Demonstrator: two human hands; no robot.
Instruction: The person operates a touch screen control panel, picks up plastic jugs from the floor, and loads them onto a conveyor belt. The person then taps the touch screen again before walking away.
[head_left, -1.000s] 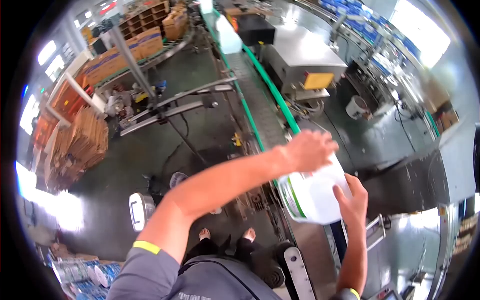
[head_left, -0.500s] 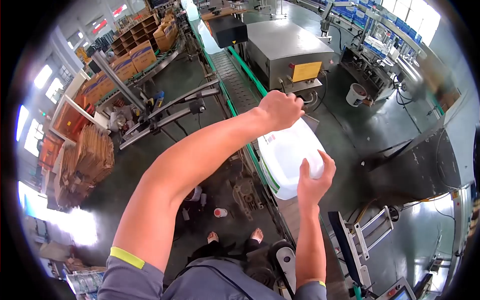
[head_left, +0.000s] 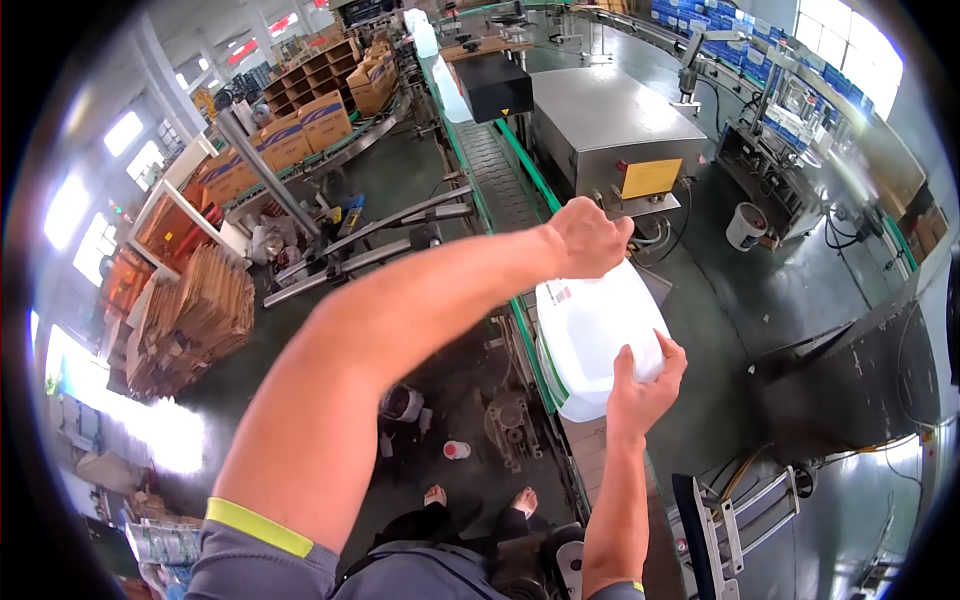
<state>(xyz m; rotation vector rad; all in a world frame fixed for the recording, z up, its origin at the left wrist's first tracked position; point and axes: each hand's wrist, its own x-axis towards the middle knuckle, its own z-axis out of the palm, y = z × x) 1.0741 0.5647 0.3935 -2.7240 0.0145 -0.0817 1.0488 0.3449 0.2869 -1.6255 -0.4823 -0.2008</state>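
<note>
A white plastic jug (head_left: 592,330) with a green stripe along its near edge rests on the conveyor in front of me. My left hand (head_left: 592,238) is closed in a fist at the jug's far end, its wrist bent. Whatever lies inside those fingers is hidden from view. Around the jug's right side my right hand (head_left: 648,388) grips with thumb and fingers, near the close end.
The green-railed conveyor (head_left: 497,180) runs away from me, bearing more white jugs (head_left: 449,90) beside a black box (head_left: 492,86). A steel cabinet (head_left: 610,125) stands right of it. Flattened cardboard (head_left: 195,320) is stacked at left; a white bucket (head_left: 746,228) sits on the floor.
My left fist has turned slightly at the jug's far end. The whole view has shifted, so things appear lower and further right. My right hand keeps its grip on the jug.
</note>
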